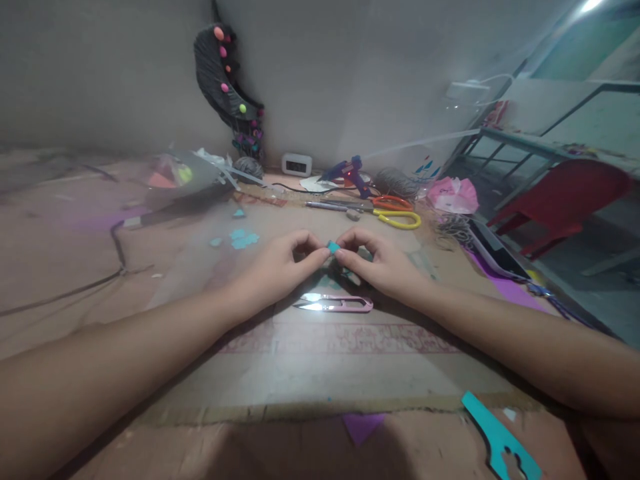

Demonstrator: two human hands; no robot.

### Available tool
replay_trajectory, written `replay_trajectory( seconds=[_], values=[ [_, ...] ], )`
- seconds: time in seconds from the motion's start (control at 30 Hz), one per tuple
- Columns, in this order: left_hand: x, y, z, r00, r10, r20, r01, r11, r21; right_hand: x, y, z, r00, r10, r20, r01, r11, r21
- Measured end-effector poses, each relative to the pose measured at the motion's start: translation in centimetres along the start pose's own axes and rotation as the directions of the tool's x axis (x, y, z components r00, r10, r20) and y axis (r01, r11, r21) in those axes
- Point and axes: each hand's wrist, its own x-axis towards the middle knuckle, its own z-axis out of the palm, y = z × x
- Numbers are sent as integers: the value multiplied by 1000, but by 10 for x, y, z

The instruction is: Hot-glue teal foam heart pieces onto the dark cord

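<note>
Between the fingertips of both hands is a small turquoise piece (333, 247), probably cut sheet material like the scraps nearby. My left hand (300, 257) pinches its left side with thumb and forefinger. From the other side my right hand (367, 259) pinches it the same way. Just below the hands lie pink-handled thread snips (345, 305), blades pointing left. Several turquoise cut-outs (243, 239) rest on the board to the left of my left hand. At the lower right is a larger turquoise sheet (497, 433) with a shape cut out of it.
Along the back stand a white digital clock (297, 164), a blue glue gun (350, 175) with a lit red light, and scissors (400, 217) with orange and yellow handles. Grey yarn (395, 183) and a phone-like dark device (495, 250) lie rightward. A black crescent decoration (215, 73) hangs on the wall.
</note>
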Motion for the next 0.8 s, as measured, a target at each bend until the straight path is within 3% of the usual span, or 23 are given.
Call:
replay_trajectory(
  seconds=[0.27,0.37,0.47,0.57,0.8],
  values=[
    [1,0,0,1000,28,10,-28,1000,0,-2,-1,1,1000,-10,-12,10,1000,-13],
    [2,-2,1,999,35,6,-34,998,-46,-1,0,-1,1000,-19,-9,20,998,58],
    [4,-5,1,1000,9,-15,-11,995,-96,1,6,-3,999,-16,-46,21,991,132],
    [5,-5,1,999,-23,-49,16,992,-124,5,12,-4,996,23,-81,-17,997,76],
    [3,-1,1,997,-11,-78,1,991,-136,5,2,1,994,79,80,-92,981,171]
  ],
)
